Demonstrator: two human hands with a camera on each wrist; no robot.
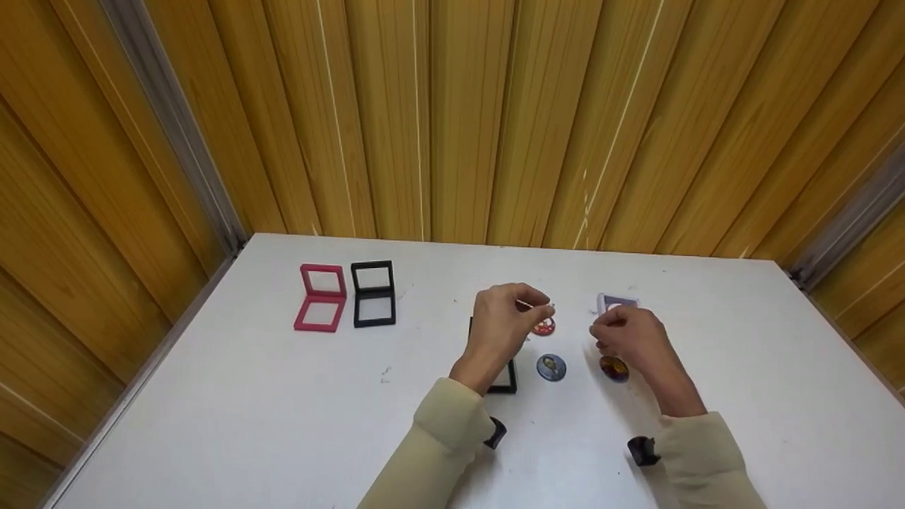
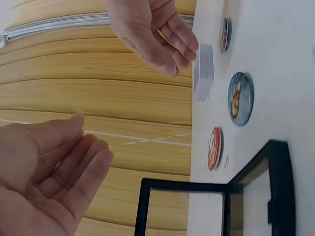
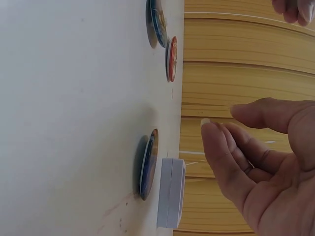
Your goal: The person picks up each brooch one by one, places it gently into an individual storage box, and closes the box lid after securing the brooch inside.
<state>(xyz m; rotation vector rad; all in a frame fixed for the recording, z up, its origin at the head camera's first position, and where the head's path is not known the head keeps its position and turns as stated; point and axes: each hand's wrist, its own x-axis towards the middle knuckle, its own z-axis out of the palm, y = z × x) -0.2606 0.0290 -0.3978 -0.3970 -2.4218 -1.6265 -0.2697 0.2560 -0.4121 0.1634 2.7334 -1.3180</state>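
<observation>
Above the table, my left hand [image 1: 500,324] holds nothing, its fingers loosely bent. Under it stands a hinged black frame [image 2: 281,184], partly hidden by the hand in the head view but opened up in the left wrist view. A round red badge [image 1: 544,328] lies beyond its fingertips, and a round blue badge [image 1: 551,367] lies between the two hands. My right hand [image 1: 638,341] is also raised with nothing in it; thumb and forefinger are apart in the right wrist view. Below it lie a brown-and-dark badge [image 3: 149,164] and a white square case [image 3: 171,196].
Toward the back left of the white table [image 1: 247,396], a pink hinged frame [image 1: 319,300] stands opened beside another black hinged frame [image 1: 374,293]. Yellow wood-patterned panels [image 1: 459,127] rise behind the table. Each wrist carries a black device [image 1: 643,450].
</observation>
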